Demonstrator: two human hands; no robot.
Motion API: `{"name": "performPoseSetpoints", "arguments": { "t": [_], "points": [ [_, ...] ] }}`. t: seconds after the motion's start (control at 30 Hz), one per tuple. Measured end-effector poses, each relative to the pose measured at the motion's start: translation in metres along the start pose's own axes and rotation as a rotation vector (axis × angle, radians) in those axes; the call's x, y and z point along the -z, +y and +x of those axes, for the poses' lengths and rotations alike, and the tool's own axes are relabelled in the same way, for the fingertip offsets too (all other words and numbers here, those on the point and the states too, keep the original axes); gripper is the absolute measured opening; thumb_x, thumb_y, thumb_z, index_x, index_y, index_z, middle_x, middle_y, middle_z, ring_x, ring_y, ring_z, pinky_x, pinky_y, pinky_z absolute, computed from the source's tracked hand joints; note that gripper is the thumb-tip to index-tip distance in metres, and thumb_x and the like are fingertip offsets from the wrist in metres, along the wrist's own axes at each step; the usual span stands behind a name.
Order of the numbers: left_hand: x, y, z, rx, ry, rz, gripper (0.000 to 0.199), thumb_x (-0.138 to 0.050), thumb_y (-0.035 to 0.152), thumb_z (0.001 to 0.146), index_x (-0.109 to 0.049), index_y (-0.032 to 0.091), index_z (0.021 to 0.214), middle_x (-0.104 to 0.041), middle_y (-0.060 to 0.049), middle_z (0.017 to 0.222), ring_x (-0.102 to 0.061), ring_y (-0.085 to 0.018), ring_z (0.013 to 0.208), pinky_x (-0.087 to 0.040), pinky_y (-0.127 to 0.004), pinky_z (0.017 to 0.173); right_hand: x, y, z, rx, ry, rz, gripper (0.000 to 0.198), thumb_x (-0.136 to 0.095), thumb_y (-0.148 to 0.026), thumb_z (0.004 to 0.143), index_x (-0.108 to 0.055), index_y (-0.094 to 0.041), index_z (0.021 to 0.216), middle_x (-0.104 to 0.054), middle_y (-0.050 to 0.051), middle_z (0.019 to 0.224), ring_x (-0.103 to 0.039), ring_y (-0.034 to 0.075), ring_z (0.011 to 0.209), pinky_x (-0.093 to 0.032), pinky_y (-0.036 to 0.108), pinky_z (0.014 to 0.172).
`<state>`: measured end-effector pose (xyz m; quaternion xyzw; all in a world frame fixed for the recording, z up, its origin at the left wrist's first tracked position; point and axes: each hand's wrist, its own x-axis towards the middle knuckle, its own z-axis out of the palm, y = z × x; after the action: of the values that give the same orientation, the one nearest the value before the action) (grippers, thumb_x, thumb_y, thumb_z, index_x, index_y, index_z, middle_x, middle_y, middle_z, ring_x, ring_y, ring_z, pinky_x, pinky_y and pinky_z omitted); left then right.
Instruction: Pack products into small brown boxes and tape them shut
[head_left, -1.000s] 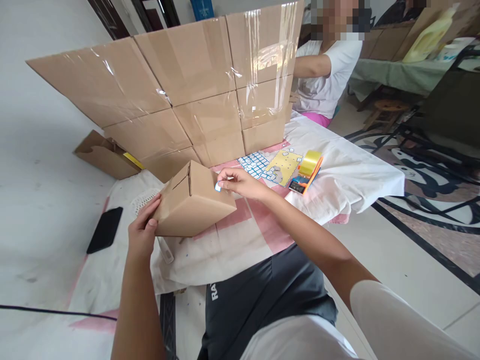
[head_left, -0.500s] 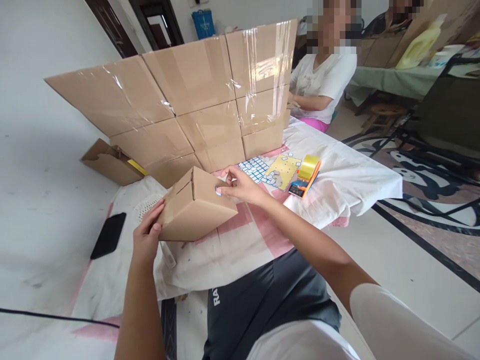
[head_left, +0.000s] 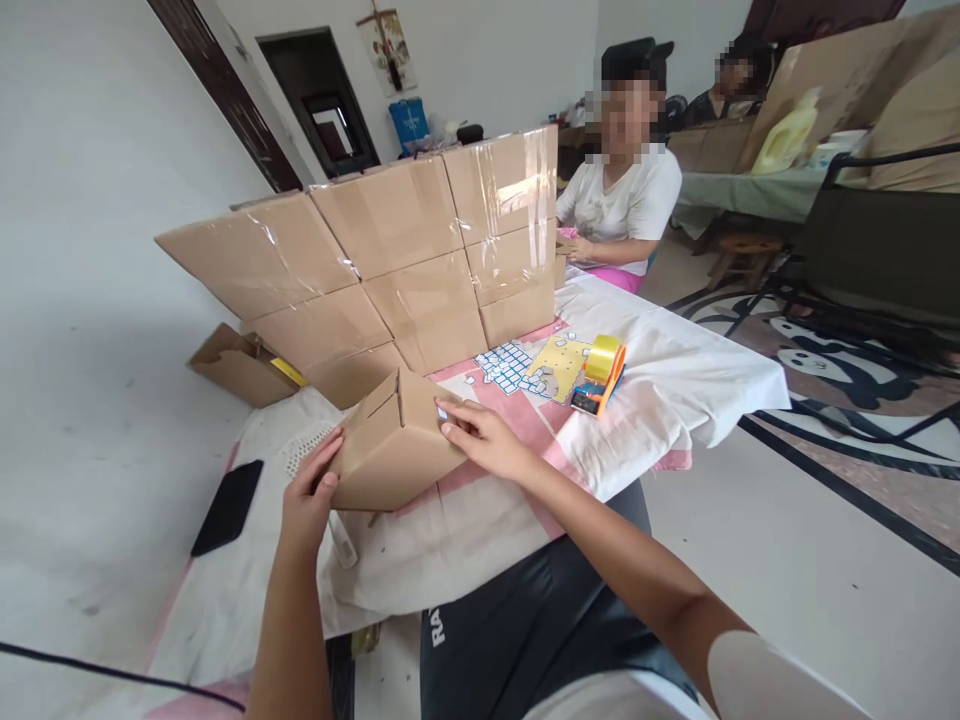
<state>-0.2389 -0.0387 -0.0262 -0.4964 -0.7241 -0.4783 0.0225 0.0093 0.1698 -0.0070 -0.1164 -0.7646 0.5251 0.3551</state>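
A closed cardboard box is tilted above the table cloth in front of me. My left hand grips its left end, thumb on the near side and fingers over the top. Against the box's right face, my right hand has thumb and forefinger at a small white-and-blue sticker; the fingertips partly cover it. Beyond that hand lies a sheet of blue-edged white stickers, with a yellow patterned sheet beside it. A tape dispenser with a yellow roll rests at their right.
Stacked, taped cardboard boxes form a wall across the table. An open carton stands left, a black phone-like slab nearer me. A co-worker in a white shirt sits beyond the table's right side; another person is farther back.
The view has tilted up, so the scene sits lower. My right thumb and forefinger have come closer together at the sticker on the box face. My left hand keeps its grip.
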Motion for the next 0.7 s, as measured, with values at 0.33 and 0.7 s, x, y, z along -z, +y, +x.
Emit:
{"name": "performPoseSetpoints", "arguments": {
  "t": [0.33, 0.7],
  "points": [
    [-0.001, -0.006, 0.005, 0.013, -0.004, -0.080, 0.040, -0.063, 0.051, 0.082, -0.072, 0.046, 0.120, -0.063, 0.003, 0.142, -0.050, -0.037, 0.140, -0.033, -0.060, 0.123, -0.005, 0.008, -0.051, 0.045, 0.070, -0.109, 0.074, -0.078, -0.040, 0.079, -0.050, -0.045, 0.148, -0.049, 0.005, 0.129, -0.055, 0.028, 0.127, -0.045, 0.043, 0.112],
    [-0.017, 0.017, 0.018, -0.018, -0.090, -0.314, 0.030, -0.069, 0.048, 0.081, -0.082, 0.027, 0.098, -0.074, -0.008, 0.124, -0.056, -0.038, 0.133, -0.027, -0.066, 0.122, 0.040, -0.008, -0.043, 0.041, -0.282, -0.330, 0.155, -0.095, -0.047, 0.049, 0.006, -0.022, 0.164, -0.034, 0.022, 0.152, -0.044, 0.043, 0.135, -0.040, 0.051, 0.111]
  ]
}}
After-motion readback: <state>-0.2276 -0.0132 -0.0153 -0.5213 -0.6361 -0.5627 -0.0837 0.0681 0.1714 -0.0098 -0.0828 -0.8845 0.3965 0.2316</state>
